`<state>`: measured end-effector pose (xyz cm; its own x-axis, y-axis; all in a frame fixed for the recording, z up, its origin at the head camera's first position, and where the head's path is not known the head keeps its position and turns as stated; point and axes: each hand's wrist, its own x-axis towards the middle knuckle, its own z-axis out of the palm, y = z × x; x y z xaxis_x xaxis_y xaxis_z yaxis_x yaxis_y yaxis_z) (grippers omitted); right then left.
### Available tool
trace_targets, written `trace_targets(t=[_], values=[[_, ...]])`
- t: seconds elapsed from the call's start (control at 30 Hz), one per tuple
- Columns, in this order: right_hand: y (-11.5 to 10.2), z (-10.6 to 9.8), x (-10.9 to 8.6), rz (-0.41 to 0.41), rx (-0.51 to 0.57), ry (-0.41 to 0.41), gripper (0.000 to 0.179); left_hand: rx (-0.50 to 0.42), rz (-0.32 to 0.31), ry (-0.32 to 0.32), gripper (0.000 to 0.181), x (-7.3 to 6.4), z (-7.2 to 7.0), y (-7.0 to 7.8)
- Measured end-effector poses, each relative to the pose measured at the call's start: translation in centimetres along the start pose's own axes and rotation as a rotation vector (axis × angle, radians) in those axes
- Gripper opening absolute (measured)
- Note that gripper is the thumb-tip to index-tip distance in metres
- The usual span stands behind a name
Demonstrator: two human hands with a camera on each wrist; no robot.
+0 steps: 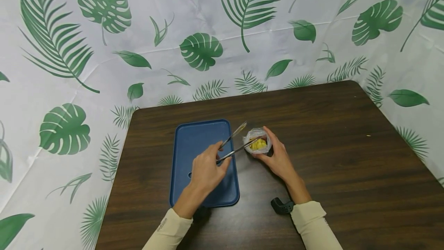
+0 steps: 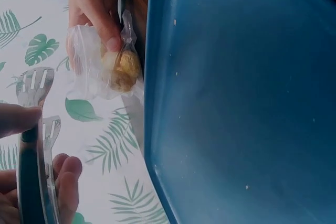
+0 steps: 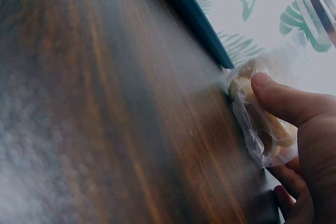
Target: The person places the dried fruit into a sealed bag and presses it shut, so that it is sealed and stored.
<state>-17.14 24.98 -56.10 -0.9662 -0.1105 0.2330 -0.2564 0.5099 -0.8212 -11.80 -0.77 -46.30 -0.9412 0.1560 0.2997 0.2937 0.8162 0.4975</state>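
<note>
My left hand (image 1: 207, 169) holds metal tongs (image 1: 233, 153) over the right part of the blue tray (image 1: 190, 138). The two tong arms are spread, and one tip overlaps the mouth of a clear plastic bag (image 1: 256, 131). Slotted ends show on the tongs (image 2: 34, 90) in the left wrist view. Yellow, lumpy food pieces (image 1: 258, 144) lie inside the bag. With thumb and fingers around its side, my right hand (image 1: 281, 161) grips the bag just right of the tray. The right wrist view shows the thumb pressed against the bag (image 3: 254, 129) near the table surface.
A dark wooden table (image 1: 333, 142) carries everything. Tiny pale crumbs (image 2: 247, 187) dot the tray. A small yellow bit (image 1: 368, 135) lies far right on the table. Behind stands a white leaf-print cloth (image 1: 166, 65). A black strap piece (image 1: 282, 206) sits at the right wrist.
</note>
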Motion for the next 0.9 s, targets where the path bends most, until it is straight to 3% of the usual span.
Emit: trace_targets(t=[0.3,0.63,0.9], values=[[-0.2,-0.1,-0.1,0.0,0.013,0.0,0.103,-0.028,-0.102,0.014,0.047,0.0,-1.1,-0.3],[-0.3,-0.1,-0.2,0.043,-0.017,-0.014,0.103,0.105,-0.091,0.114,0.047,0.1,-2.4,-1.1],[-0.1,0.0,-0.1,0.018,-0.001,-0.008,0.102,0.047,-0.133,0.122,0.047,0.0,-3.0,-2.0]])
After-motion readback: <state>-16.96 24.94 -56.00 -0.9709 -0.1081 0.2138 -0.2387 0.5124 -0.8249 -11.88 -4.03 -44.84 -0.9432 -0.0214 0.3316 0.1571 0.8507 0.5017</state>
